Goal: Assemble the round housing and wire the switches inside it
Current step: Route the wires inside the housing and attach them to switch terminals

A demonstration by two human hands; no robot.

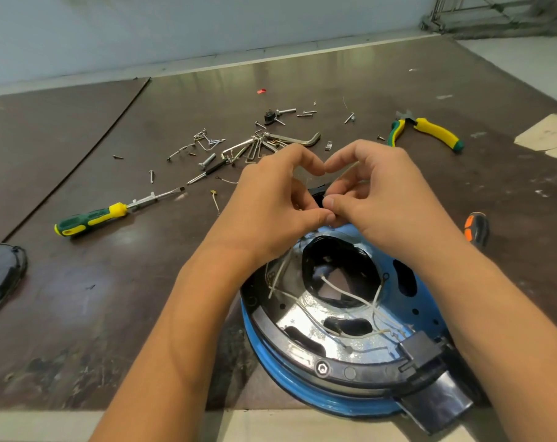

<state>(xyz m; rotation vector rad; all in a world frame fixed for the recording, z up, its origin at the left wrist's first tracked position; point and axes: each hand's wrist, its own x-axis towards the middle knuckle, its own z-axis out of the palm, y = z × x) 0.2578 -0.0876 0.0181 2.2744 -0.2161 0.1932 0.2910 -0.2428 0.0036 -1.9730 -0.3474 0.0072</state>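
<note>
dark worktable [111,282], left hand [271,199] and right hand [385,199] curled, both pinching thin wire [350,168] over round housing [264,346]

A dark brown table [95,298] fills the view, its top of two boards meeting at a thin seam [89,145] that runs off to the left. Soft light gleams in a pale band on its far part. Behind stands a plain pale blue-grey wall [175,23]. At the far right lies a light floor [526,68], with a grey metal frame [494,14] near the wall. A pale strip [271,425] edges the table's near side.
</note>
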